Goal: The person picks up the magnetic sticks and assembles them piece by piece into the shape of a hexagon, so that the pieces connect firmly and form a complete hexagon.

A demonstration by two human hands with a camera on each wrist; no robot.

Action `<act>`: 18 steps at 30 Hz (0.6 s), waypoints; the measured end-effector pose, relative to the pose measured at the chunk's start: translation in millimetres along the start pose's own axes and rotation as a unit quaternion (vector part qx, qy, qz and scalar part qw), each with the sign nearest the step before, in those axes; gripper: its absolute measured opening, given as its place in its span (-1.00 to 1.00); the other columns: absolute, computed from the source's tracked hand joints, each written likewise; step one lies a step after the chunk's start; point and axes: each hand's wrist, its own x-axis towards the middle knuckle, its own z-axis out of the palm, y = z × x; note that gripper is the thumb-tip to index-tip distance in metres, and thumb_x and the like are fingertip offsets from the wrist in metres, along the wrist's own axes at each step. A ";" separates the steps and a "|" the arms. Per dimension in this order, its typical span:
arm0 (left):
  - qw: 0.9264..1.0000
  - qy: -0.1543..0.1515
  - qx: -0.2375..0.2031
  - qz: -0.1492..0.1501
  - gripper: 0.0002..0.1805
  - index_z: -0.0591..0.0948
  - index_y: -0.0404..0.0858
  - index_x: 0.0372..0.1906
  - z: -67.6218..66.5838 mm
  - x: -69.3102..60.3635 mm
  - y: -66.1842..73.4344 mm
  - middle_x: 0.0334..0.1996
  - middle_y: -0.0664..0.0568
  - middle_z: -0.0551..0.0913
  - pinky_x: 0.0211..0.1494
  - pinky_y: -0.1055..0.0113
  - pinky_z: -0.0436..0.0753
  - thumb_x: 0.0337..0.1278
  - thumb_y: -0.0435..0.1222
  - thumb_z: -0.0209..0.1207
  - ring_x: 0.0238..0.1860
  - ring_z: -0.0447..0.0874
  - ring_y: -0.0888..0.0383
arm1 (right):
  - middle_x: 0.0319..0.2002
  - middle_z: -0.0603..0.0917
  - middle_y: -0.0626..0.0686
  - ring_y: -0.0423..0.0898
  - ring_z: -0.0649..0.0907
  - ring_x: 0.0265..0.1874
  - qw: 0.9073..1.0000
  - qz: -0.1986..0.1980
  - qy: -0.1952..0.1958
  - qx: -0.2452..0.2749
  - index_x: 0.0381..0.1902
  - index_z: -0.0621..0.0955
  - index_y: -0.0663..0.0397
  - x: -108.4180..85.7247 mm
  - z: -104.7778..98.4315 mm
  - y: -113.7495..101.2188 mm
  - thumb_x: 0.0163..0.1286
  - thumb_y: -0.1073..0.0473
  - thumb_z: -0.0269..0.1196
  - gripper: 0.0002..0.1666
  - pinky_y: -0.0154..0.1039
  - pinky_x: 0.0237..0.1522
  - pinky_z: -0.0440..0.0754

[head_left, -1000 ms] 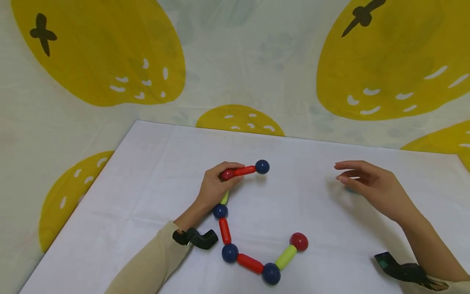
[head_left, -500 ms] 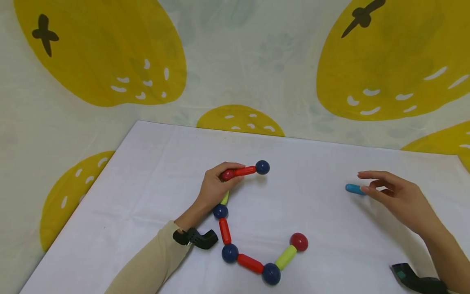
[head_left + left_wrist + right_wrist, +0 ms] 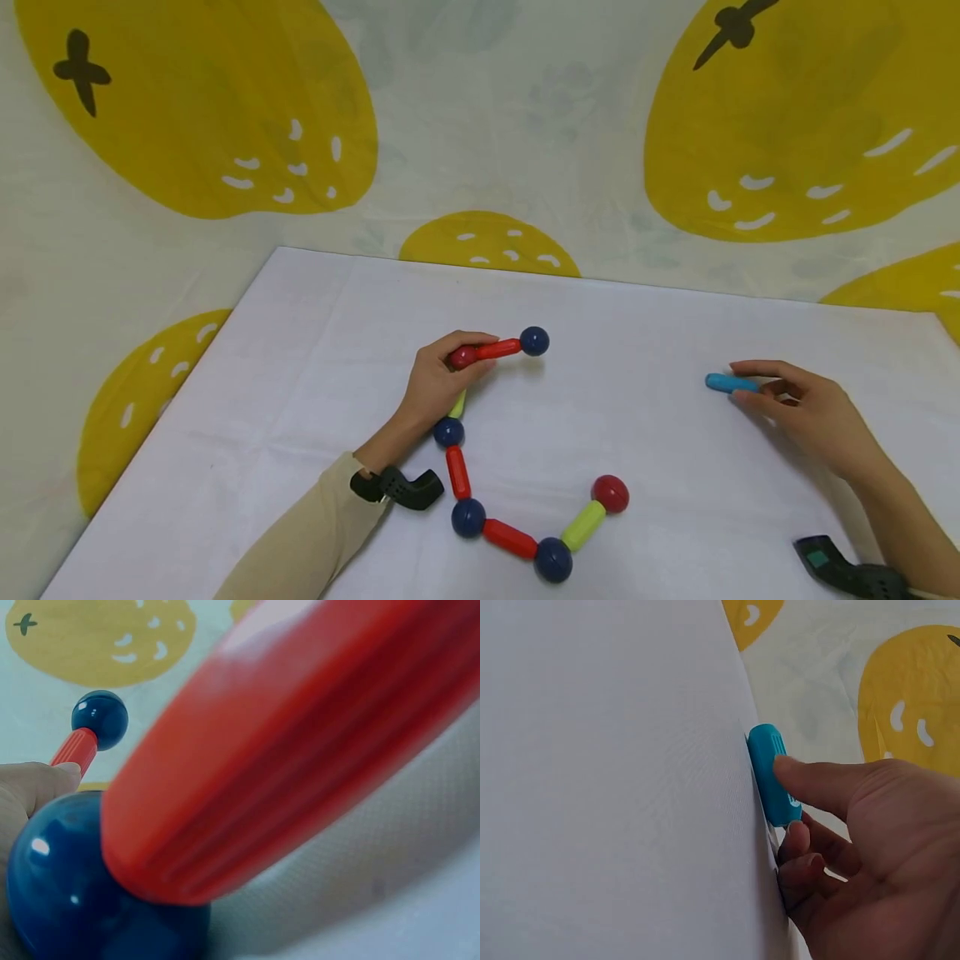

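Observation:
Around a red ball [image 3: 463, 357] and the near end of a red magnetic rod [image 3: 500, 348], my left hand [image 3: 431, 382] keeps its grip. A navy ball [image 3: 535, 341] caps that rod's far end. Below the hand the chain continues through a partly covered yellow-green rod [image 3: 458, 406], navy balls and red rods, ending in another yellow-green rod [image 3: 583, 526] and a red ball [image 3: 611, 494]. Farther right, my right hand [image 3: 821, 419] pinches a light-blue magnetic rod [image 3: 726, 382] between thumb and index finger. In the right wrist view the thumb presses on this rod [image 3: 765, 769].
A white-covered table [image 3: 637, 417] lies under everything. Behind it hangs a pale cloth [image 3: 517, 125] printed with yellow fruit. Black camera mounts sit on the left wrist [image 3: 397, 487] and the right wrist [image 3: 847, 571].
My right hand has shifted right and down, uncovering the light-blue rod, and its index finger has lowered so thumb and finger now pinch the rod. My left hand and the chain stay put.

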 end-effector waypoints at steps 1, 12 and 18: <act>1.000 0.000 0.000 0.000 -0.71 0.65 -0.33 -0.02 0.0 -0.1 0.1 -0.12 -0.12 0.65 -0.11 0.25 0.49 0.10 -0.47 0.27 -0.14 0.49 0.05 | -0.14 0.60 -0.34 -0.35 0.52 -0.35 1.000 0.002 0.003 0.000 0.14 0.58 -0.08 0.2 0.9 0.0 0.28 0.00 0.32 -0.53 -0.54 -0.35 0.38; 1.000 -0.001 0.002 -0.009 -0.70 0.65 -0.32 -0.01 -0.5 -0.7 1.0 -0.10 -0.12 0.64 -0.12 0.24 0.48 0.11 -0.45 0.27 -0.11 0.48 0.03 | -0.16 0.63 0.00 -0.46 0.51 -0.35 0.999 -0.011 0.020 -0.043 0.09 0.60 -0.06 -1.4 4.1 -2.4 0.27 0.03 0.34 -0.57 -0.60 -0.35 0.42; 1.000 -0.002 0.002 -0.011 -0.70 0.65 -0.32 -0.01 -0.3 -1.3 1.4 -0.09 -0.12 0.63 -0.11 0.23 0.48 0.11 -0.45 0.27 -0.10 0.47 0.02 | -0.06 0.62 0.07 -0.54 0.48 -0.32 0.999 -0.026 0.006 -0.044 0.11 0.59 -0.02 -2.1 3.4 -7.6 0.29 0.07 0.32 -0.57 -0.62 -0.34 0.44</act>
